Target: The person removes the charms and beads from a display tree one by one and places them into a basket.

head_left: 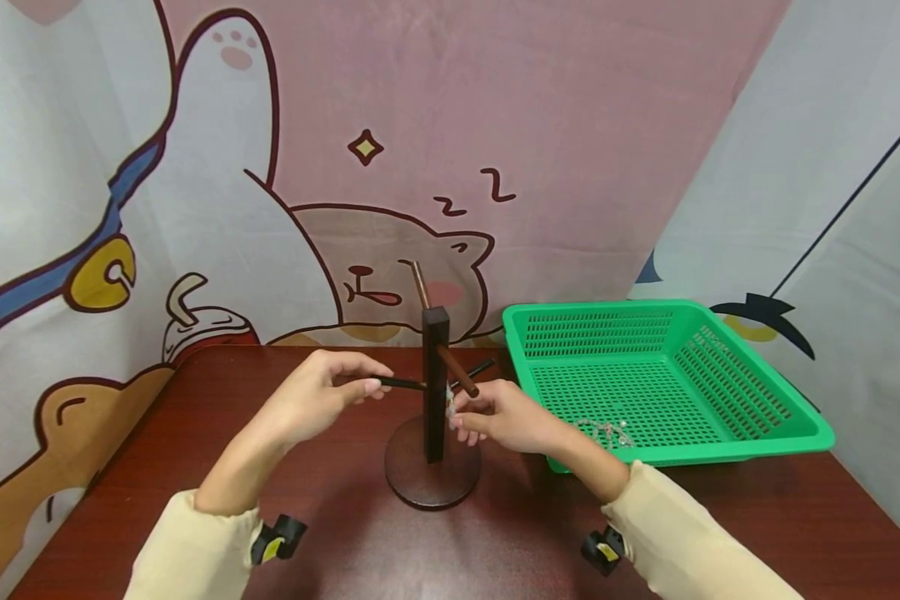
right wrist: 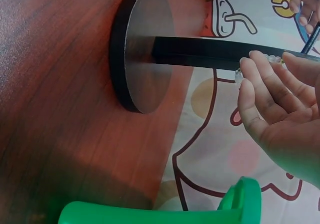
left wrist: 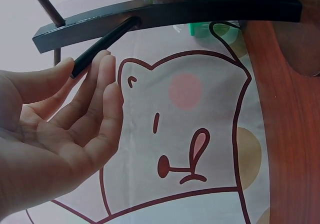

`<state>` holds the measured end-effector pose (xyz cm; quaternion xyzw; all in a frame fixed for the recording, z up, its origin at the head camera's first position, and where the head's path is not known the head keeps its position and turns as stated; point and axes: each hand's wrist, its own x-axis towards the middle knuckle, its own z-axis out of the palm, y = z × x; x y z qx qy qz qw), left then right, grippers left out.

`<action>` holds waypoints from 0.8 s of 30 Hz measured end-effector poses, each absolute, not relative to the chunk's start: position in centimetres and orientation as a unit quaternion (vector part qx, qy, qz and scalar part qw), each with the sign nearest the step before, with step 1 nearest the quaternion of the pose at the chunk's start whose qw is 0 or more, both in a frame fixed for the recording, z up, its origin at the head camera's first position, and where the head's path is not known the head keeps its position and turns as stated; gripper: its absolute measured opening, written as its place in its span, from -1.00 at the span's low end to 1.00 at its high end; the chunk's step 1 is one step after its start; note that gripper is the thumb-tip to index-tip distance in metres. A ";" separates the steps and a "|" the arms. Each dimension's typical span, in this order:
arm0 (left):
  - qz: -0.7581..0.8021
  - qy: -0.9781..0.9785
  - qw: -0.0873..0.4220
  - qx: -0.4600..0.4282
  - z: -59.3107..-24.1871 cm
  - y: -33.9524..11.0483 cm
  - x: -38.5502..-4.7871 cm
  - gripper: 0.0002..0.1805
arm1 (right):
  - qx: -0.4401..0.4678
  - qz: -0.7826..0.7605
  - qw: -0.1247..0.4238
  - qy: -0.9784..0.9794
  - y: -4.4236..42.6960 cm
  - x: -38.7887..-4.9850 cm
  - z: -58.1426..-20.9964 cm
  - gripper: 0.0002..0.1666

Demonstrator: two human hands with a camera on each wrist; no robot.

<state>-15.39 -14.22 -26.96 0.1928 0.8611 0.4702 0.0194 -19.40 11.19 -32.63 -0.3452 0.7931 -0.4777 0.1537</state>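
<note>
A dark wooden stand [head_left: 435,375] with a round base [head_left: 432,492] and several pegs rises from the table. On its left side, my left hand [head_left: 307,400] pinches the end of a black peg [left wrist: 102,45] between thumb and fingers. Close by the post on the right, my right hand [head_left: 506,417] holds a bracelet of clear beads [right wrist: 239,78] between thumb and fingers. Part of the bracelet is hidden behind the fingers. Whether it is around the right-hand black peg [head_left: 483,367] I cannot tell.
To the right stands a green plastic basket [head_left: 690,454] with some beaded jewellery [head_left: 607,433] lying in its near corner. A brown peg [head_left: 459,371] juts from the post toward me, above my right hand. Behind the reddish-brown table [head_left: 330,533] hangs a cartoon-printed cloth [head_left: 570,125].
</note>
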 end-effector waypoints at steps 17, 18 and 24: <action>0.460 0.868 0.020 0.186 -26.7 -14.0 -15.2 -0.81 | -0.338 -0.475 0.142 0.800 11.9 -19.2 -30.2 -0.89; 0.460 0.868 0.020 0.185 -26.7 -14.0 -15.2 -0.81 | -0.338 -0.474 0.140 0.801 12.0 -19.2 -30.1 -0.89; 0.462 0.867 0.019 0.187 -26.7 -14.0 -15.2 -0.82 | -0.339 -0.467 0.130 0.806 12.6 -19.4 -29.1 -0.86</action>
